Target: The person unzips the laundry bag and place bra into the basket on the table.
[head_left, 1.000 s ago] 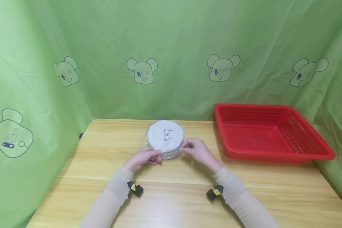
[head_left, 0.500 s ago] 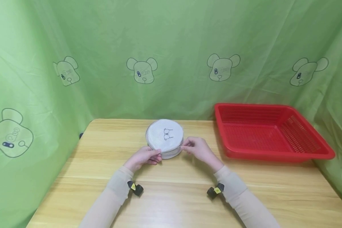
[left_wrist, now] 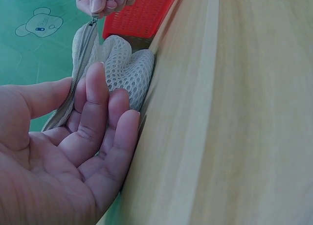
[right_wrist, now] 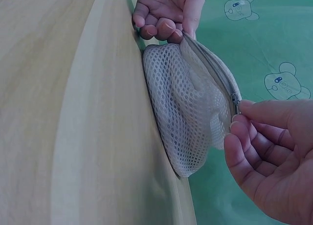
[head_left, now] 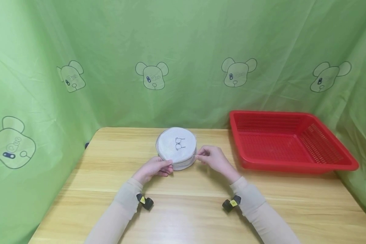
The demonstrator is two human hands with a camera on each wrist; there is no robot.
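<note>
A round white mesh laundry bag (head_left: 174,145) with a dark line drawing on its top rests on the wooden table. My left hand (head_left: 155,167) pinches the zipped rim at the bag's near left, thumb above and fingers beneath. At the bag's right side, my right hand (head_left: 212,158) holds the small metal zipper pull (right_wrist: 236,103) between thumb and forefinger. Along the rim the zipper (left_wrist: 84,51) looks closed between the two hands. Soft, creased mesh (right_wrist: 178,98) forms the side wall. The rim's far side is hidden from the wrist views.
A red plastic basket (head_left: 296,167) with perforated walls stands on the table (head_left: 183,210) at the right. Green curtain (head_left: 195,101) with bear-head prints hangs behind and at both sides. Each sleeve carries a black wrist camera (head_left: 230,204).
My right hand has shifted slightly right and away from me along the bag's rim, with the zipper pull. The left hand and the basket stay in place.
</note>
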